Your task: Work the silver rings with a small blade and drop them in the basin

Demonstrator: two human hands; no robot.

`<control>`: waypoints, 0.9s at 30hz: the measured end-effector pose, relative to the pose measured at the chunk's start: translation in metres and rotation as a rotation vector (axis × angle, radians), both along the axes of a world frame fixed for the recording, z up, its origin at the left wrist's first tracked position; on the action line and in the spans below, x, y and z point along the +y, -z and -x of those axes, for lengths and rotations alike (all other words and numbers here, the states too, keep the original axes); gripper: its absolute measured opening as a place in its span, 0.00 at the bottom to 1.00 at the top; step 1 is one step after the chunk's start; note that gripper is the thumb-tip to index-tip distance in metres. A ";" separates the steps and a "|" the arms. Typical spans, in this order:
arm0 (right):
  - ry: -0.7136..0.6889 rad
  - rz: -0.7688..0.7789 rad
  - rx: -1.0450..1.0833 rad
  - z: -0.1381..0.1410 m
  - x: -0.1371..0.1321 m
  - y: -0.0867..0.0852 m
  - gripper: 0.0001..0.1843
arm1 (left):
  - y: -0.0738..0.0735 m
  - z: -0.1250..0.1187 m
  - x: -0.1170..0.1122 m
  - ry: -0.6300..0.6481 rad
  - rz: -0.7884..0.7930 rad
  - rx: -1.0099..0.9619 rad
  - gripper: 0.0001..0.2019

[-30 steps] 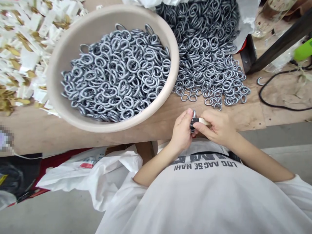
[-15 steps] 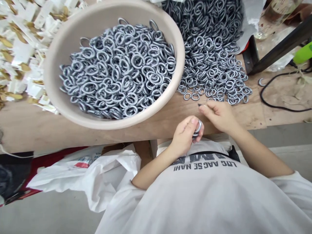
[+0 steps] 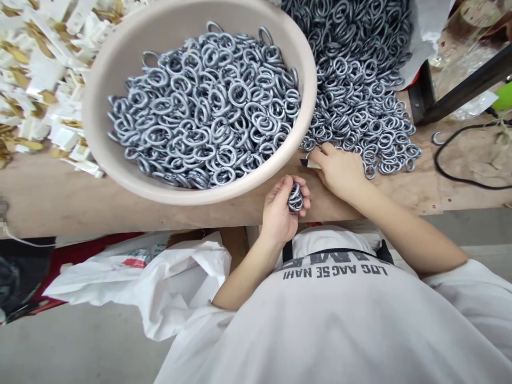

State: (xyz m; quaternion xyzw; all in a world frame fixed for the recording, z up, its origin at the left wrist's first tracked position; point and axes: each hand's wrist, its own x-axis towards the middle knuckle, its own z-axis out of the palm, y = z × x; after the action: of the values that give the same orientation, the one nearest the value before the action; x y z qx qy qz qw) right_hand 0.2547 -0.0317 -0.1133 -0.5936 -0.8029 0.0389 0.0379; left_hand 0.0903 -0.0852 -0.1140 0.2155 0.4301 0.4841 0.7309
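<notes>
My left hand (image 3: pixel 280 210) is curled around a small bunch of grey metal rings (image 3: pixel 295 197), held just off the table's front edge below the bowl. My right hand (image 3: pixel 338 169) rests on the wooden table with its fingers pinched on a small pale tool with a dark tip (image 3: pixel 308 162), at the near edge of the loose heap of grey rings (image 3: pixel 360 101). A large beige bowl (image 3: pixel 104 144) filled with the same grey rings (image 3: pixel 208 106) stands left of both hands.
White and gold tags (image 3: pixel 36 80) are piled at the far left. A black bar (image 3: pixel 460 93), a black cable (image 3: pixel 472 176) and a green object (image 3: pixel 504 95) lie at the right. White plastic bags (image 3: pixel 160 282) sit below the wooden table (image 3: pixel 60 197).
My hands have parted. The right hand went forward and left to the edge of the ring heap with the tool. The left hand stayed near the table edge, holding the rings.
</notes>
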 end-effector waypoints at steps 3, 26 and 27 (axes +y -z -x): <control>0.001 -0.012 0.100 -0.011 -0.003 0.000 0.16 | -0.002 0.001 0.002 0.011 0.016 -0.018 0.22; 0.082 0.130 1.316 -0.024 -0.063 -0.004 0.12 | 0.001 -0.041 -0.011 0.273 -0.119 0.106 0.20; 0.062 0.047 1.251 -0.023 -0.063 -0.004 0.10 | 0.001 -0.042 -0.011 0.273 -0.107 0.101 0.20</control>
State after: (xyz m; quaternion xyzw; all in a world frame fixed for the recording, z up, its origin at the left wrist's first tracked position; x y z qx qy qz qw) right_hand 0.2779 -0.0942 -0.1094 -0.4823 -0.6100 0.3954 0.4889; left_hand 0.1321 -0.0967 -0.1150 0.3347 0.4067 0.3908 0.7549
